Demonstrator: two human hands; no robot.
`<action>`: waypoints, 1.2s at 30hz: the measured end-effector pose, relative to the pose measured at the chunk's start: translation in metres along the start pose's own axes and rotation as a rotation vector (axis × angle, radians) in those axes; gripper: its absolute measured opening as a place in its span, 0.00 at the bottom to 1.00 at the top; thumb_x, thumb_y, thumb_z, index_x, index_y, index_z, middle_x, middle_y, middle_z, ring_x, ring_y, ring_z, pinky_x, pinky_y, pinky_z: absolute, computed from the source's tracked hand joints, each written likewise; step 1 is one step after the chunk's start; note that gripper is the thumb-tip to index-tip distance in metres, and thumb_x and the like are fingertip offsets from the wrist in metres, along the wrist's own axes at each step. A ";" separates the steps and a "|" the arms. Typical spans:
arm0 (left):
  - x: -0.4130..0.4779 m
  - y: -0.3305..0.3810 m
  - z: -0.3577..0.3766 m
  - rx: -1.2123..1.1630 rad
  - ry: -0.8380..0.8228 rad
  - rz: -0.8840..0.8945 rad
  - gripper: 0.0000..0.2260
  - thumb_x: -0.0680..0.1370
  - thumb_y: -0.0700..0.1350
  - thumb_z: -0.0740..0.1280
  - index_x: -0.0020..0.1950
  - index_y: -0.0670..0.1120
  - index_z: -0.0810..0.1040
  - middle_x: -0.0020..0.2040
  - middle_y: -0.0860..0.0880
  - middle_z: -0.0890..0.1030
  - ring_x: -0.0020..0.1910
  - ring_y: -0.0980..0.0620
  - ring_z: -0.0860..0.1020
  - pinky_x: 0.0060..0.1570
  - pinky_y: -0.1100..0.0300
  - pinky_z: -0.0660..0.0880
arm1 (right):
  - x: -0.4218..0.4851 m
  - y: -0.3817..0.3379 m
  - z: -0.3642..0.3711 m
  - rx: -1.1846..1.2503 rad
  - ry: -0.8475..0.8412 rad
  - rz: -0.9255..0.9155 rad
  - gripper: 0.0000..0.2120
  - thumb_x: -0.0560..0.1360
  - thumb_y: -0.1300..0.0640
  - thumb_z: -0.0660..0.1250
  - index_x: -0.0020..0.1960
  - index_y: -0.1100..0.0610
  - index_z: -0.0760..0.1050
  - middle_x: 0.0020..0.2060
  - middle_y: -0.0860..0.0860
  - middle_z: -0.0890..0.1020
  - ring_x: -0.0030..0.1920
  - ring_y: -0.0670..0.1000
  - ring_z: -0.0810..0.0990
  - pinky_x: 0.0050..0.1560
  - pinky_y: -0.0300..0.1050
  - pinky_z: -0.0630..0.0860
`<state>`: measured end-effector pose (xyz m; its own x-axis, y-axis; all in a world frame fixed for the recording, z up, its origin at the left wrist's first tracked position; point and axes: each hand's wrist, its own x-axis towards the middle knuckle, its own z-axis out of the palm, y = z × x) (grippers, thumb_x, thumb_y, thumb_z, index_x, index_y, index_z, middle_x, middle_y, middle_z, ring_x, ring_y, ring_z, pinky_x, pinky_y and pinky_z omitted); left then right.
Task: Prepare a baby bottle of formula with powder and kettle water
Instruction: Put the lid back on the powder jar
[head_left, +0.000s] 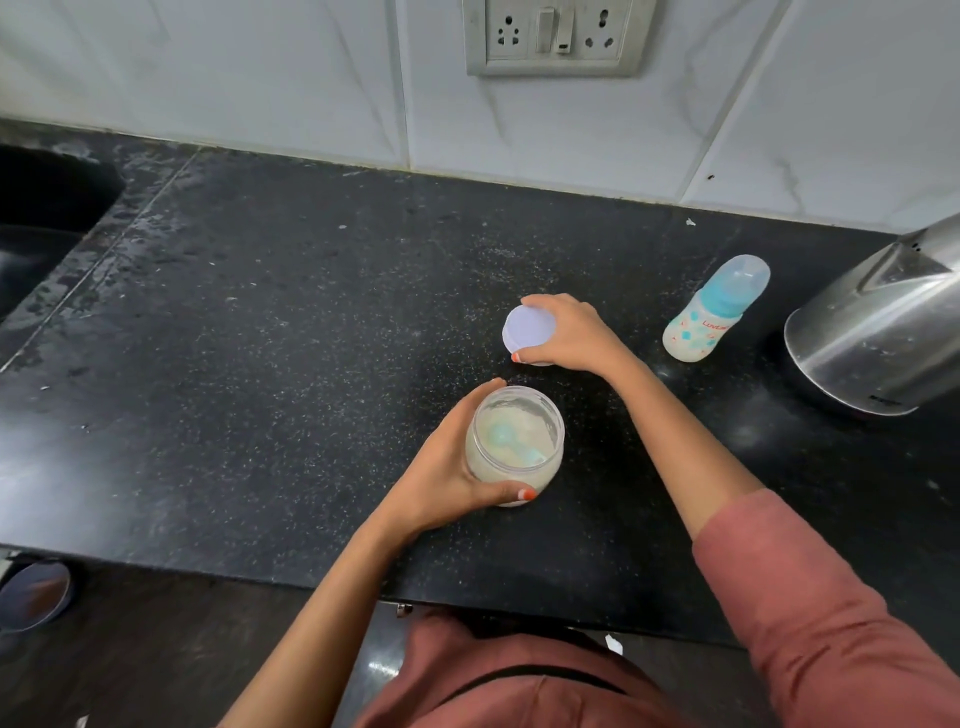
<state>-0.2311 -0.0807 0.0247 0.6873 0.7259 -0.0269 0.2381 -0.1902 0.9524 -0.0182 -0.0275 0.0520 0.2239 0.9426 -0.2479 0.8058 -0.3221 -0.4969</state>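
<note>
Powder jar (514, 447) stands open mid-table near the front edge, left hand (447, 478) wrapped around it; right hand (566, 335) grips the lid (529, 328), setting it down. Next, probably: uncap the bottle (714, 312), lift the scoop (511, 441).

The kettle (883, 332) runs off the right edge, so its handle and lid stay out of sight. The left hand (447, 467) covers the near-left wall of the powder jar (514, 447), and the blue scoop (514, 441) inside reads blurred through powder. The right hand (571, 332) hides the lid's (527, 327) right rim. The bottle's (714, 312) red lettering is too small to read fully. The sink (47, 208) is cropped at left.
</note>
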 end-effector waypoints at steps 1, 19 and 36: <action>0.000 -0.001 0.000 0.000 0.003 -0.001 0.45 0.59 0.57 0.75 0.71 0.52 0.60 0.69 0.56 0.68 0.66 0.63 0.66 0.63 0.73 0.62 | -0.006 -0.003 -0.007 0.005 0.005 -0.008 0.36 0.66 0.48 0.73 0.70 0.48 0.62 0.70 0.52 0.65 0.69 0.57 0.62 0.65 0.56 0.64; -0.003 -0.002 0.003 -0.096 0.037 -0.031 0.36 0.57 0.56 0.75 0.61 0.64 0.63 0.59 0.61 0.73 0.57 0.70 0.71 0.51 0.77 0.67 | -0.127 -0.061 -0.021 -0.231 -0.147 -0.258 0.36 0.65 0.46 0.72 0.69 0.40 0.61 0.64 0.44 0.67 0.63 0.49 0.68 0.54 0.47 0.68; -0.002 -0.003 0.007 -0.122 0.063 -0.007 0.37 0.57 0.56 0.75 0.64 0.59 0.65 0.62 0.57 0.73 0.60 0.65 0.71 0.52 0.74 0.68 | -0.139 -0.078 -0.002 -0.342 -0.028 -0.138 0.33 0.68 0.46 0.69 0.70 0.49 0.61 0.60 0.54 0.69 0.58 0.58 0.72 0.52 0.48 0.70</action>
<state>-0.2289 -0.0863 0.0195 0.6403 0.7679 -0.0178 0.1543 -0.1059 0.9823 -0.1114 -0.1333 0.1266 0.0896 0.9707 -0.2229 0.9649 -0.1400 -0.2221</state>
